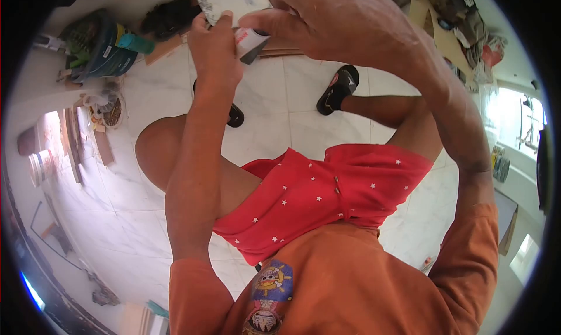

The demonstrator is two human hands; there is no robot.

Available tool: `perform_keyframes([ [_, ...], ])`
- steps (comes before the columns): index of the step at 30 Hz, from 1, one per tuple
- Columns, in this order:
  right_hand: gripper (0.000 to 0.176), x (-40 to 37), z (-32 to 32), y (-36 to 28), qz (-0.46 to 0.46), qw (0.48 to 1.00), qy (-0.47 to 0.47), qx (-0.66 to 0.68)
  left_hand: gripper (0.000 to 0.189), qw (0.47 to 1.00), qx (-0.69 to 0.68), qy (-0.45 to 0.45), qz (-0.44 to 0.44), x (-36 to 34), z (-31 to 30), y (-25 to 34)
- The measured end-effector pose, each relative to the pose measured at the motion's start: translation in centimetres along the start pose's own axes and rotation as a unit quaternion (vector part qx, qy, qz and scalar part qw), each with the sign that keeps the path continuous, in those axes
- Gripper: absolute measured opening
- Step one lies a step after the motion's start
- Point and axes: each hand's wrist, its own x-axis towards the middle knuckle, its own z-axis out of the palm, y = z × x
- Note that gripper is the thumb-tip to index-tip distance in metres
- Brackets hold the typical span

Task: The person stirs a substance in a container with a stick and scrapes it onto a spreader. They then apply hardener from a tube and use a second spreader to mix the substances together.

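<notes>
My left hand [215, 46] is closed on the lower edge of a white slab with grey marbling [225, 1], its thumb lying on the slab's face. Part of the slab runs out of the top of the view. Reaching across from the right, my right hand [286, 22] grips a small folded sheet [251, 41] with its thumb along the upper edge. One side of the sheet is white with red print, the other dark grey, like sandpaper. The sheet overlaps the left palm in this view, and the right fingertips are partly hidden.
White marbled tiles [263, 92] cover the floor below my hands. A dark bucket [108, 49] with tools and a teal bottle [135, 43] stands at the upper left. Planks [71, 142] lean farther down. Cardboard [447, 40] and bags lie along the right side.
</notes>
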Motion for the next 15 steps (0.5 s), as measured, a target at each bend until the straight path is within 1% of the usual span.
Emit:
perform_keyframes([
  [1,0.035,-0.3,0.5,0.3,-0.028,0.999,0.032,0.019,0.034,1.000,0.016,-0.021,0.014,-0.1,-0.1,0.0],
  [2,0.033,-0.5,3.5,1.2,-0.112,0.976,0.183,0.026,0.035,1.000,0.004,-0.008,-0.010,-0.1,-0.2,0.3],
  [3,0.031,-0.3,4.3,1.3,-0.123,0.966,0.225,0.035,0.035,0.999,-0.008,0.005,-0.034,-0.4,0.0,0.7],
  [5,0.029,0.1,6.0,1.6,-0.145,0.939,0.310,0.047,0.037,0.999,-0.002,0.018,-0.032,0.3,-0.2,0.2],
  [7,0.029,0.2,6.1,1.9,-0.141,0.939,0.312,0.041,0.039,0.999,0.021,0.013,-0.032,0.5,-0.1,0.2],
  [8,0.029,0.0,6.0,1.8,-0.137,0.943,0.302,0.040,0.035,0.999,0.002,0.031,-0.030,0.2,-0.1,0.0],
  [11,0.029,-0.2,5.8,2.2,-0.125,0.955,0.265,0.040,0.039,0.998,0.019,-0.011,-0.055,0.9,-0.8,0.1],
  [15,0.029,-0.5,5.5,2.5,-0.114,0.965,0.233,0.046,0.038,0.999,-0.006,-0.003,-0.035,-0.3,0.1,0.5],
])
